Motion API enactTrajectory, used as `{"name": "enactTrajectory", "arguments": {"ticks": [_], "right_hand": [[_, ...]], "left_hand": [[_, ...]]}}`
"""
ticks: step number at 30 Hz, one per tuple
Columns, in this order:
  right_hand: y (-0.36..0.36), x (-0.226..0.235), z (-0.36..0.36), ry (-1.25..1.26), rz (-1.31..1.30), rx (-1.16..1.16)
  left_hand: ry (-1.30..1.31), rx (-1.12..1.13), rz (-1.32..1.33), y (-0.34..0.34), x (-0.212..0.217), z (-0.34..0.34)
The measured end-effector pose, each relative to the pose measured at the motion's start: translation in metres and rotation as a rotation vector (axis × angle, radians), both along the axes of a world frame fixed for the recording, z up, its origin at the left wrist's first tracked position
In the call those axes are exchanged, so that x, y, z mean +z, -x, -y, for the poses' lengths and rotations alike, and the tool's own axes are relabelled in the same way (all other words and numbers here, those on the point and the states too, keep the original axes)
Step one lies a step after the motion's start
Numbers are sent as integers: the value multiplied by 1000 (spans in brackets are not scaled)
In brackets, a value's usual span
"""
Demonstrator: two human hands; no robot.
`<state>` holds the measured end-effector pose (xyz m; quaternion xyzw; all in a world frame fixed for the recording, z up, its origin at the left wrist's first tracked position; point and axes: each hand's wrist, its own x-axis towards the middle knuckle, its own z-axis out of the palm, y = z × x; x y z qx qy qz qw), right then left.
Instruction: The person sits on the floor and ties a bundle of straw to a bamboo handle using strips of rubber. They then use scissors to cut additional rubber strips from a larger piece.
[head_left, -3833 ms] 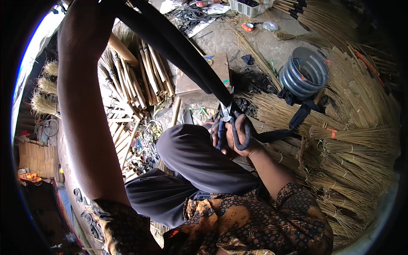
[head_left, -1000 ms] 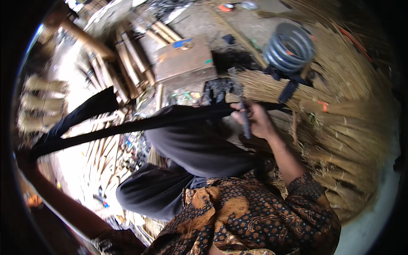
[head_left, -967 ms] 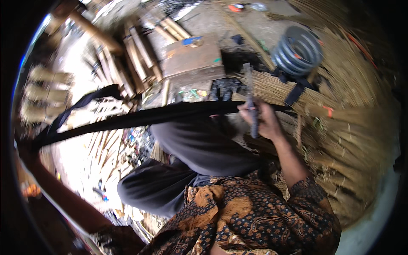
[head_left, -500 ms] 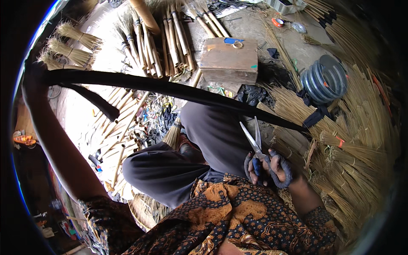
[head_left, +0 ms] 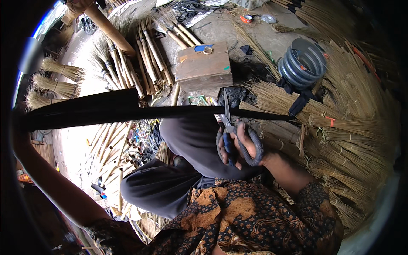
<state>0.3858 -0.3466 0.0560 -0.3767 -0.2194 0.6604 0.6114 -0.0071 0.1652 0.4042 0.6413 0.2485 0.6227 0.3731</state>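
A long black strap (head_left: 127,111) stretches taut across the view from the far left to the spool on the right. My left hand (head_left: 20,123) at the left rim grips its wide end, arm raised. My right hand (head_left: 240,146) holds grey-handled scissors (head_left: 229,127), blades pointing up and touching the strap near its middle. I sit cross-legged in dark trousers and a patterned shirt.
A grey spool of black strap (head_left: 302,63) stands on piles of broom straw (head_left: 352,127) at the right. A wooden box (head_left: 204,68) lies ahead. Finished brooms with bamboo handles (head_left: 144,55) lie fanned at the upper left. Scraps litter the floor (head_left: 140,140).
My left hand pulled the strap out level to the left. My right hand brought the scissors up from my lap, and their blades now meet the strap.
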Motion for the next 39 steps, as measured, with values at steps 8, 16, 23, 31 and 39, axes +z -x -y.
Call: {"name": "enactTrajectory", "arguments": {"ticks": [8, 16, 23, 31, 39], "right_hand": [[-38, 11, -14, -20, 344, -213], [-49, -9, -9, 2, 423, -212], [-44, -12, 10, 52, 443, -161], [-48, 15, 59, -296, 264, -220], [-61, 14, 89, -251, 187, -269]], "left_hand": [[338, -103, 12, 17, -166, -54], [795, 178, -460, -85, -426, 25], [349, -639, -808, -257, -330, 183], [586, -1340, -264, -392, -287, 362], [721, -1356, -283, -399, -321, 399]]}}
